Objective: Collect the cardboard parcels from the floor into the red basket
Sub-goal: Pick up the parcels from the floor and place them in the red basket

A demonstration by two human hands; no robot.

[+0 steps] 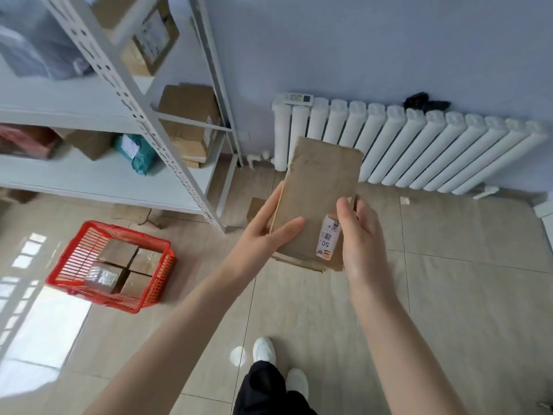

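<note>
Red basket [64,266] sits on the floor [449,295] over at the left, just out from the white shelf rack [125,94], with four cardboard parcels [118,253] packed inside. Left hand [263,235] is flat along the left edge of a tall flat cardboard parcel [320,190], thumb across its front. Right hand [359,241] pinches the right edge by the white label [328,238], fingers [348,211] curled round it. Both hold it up off the floor in front of the radiator [419,145].

Both forearms are bare with no sleeves in view, and lower centre show black trousers [263,390] above white shoes [264,348].
</note>
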